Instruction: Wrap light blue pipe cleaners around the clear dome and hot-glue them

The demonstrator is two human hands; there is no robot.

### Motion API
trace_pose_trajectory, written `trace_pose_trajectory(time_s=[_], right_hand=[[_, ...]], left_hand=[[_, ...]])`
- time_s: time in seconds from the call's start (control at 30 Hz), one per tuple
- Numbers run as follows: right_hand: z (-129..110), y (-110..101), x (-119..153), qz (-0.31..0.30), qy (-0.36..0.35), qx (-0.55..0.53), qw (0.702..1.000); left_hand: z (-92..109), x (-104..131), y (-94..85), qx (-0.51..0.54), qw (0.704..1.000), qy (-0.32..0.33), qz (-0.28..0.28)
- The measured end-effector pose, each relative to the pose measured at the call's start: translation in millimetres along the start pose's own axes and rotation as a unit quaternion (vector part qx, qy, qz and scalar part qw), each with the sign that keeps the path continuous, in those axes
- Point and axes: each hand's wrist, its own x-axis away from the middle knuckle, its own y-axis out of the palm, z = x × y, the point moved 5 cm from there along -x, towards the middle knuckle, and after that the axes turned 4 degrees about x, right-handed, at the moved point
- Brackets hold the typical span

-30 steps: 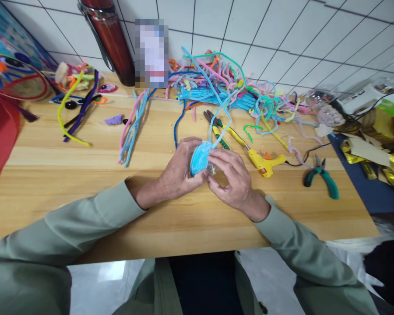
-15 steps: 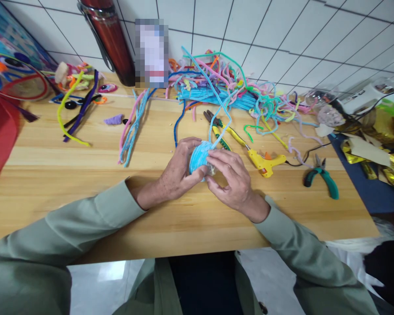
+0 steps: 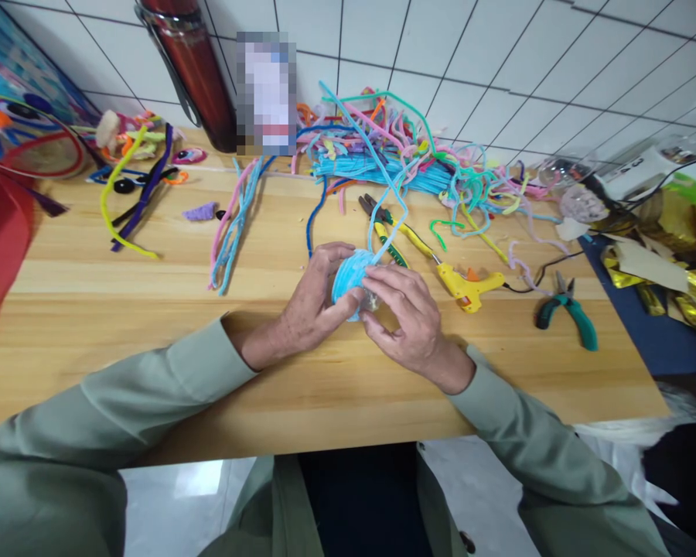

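The blue-wrapped piece (image 3: 349, 272) sits between the two hands, above the near-middle of the worktop (image 3: 168, 298). The left hand (image 3: 315, 300) holds it from its left side, fingers around the far edge and thumb across the near face. The right hand (image 3: 407, 316), fingers bent, grips its right side beside a clear part (image 3: 370, 300). Light-blue strands (image 3: 404, 207) rise from its top, past the yellow-handled pliers (image 3: 395, 228).

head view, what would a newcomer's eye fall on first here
First comes the blue wrapped piece, held by the left hand and right hand mid-picture. Behind it, a tangle of colourful fuzzy stems lies along the tiled wall. A red flask is at upper left.
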Motion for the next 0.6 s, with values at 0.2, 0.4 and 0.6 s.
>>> trace_pose_trajectory(time_s=[0.2, 0.4, 0.6], right_hand=[[-3.0, 0.0, 0.3, -0.004, -0.006, 0.002, 1.0], [-2.4, -2.4, 0.5, -0.004, 0.006, -0.005, 1.0], [-1.9, -2.4, 0.5, -0.021, 0.005, -0.002, 1.0]], left_hand=[[-5.2, 2.4, 0.7, 0.02, 0.999, -0.019, 0.016], [-2.6, 1.5, 1.4, 0.056, 0.998, -0.025, 0.009], [-3.2, 2.5, 2.8, 0.048, 0.999, -0.015, 0.013]])
